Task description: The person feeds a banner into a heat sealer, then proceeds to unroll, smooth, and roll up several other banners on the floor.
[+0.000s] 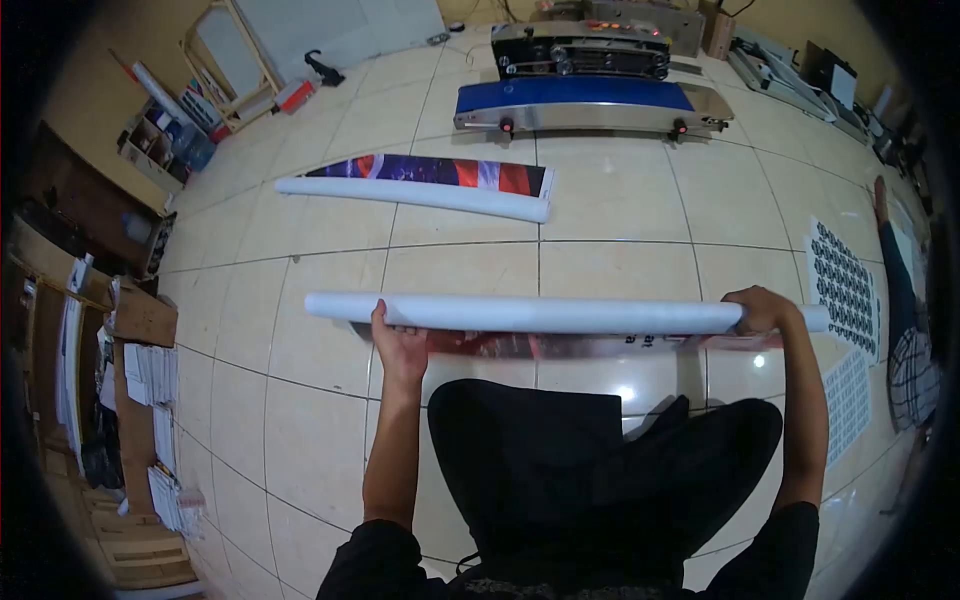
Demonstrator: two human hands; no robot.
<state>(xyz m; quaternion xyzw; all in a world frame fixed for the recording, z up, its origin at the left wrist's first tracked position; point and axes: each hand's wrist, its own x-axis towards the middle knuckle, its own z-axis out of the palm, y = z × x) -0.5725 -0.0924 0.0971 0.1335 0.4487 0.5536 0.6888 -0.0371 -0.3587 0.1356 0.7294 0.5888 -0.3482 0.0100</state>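
A long white rolled-up banner (560,314) lies crosswise in front of my knees. Near its left end, my left hand (402,345) grips the roll, thumb over the top and fingers at the underside. Toward the right end, my right hand (764,310) is wrapped over the roll, its fingertips partly hidden. Below the roll shows a strip of printed banner face (600,346) with red and grey areas and some dark letters. Farther ahead, a second white roll (420,198) rests on the floor beside a partly unrolled purple, red and black print (430,172).
Ahead stands a machine with a blue belt (580,96). Sheets with black patterns (843,280) lie at the right, near another person's leg (893,265). Cardboard boxes (145,312) and stacked papers (150,375) are at the left. Tiled floor (620,200) surrounds the rolls.
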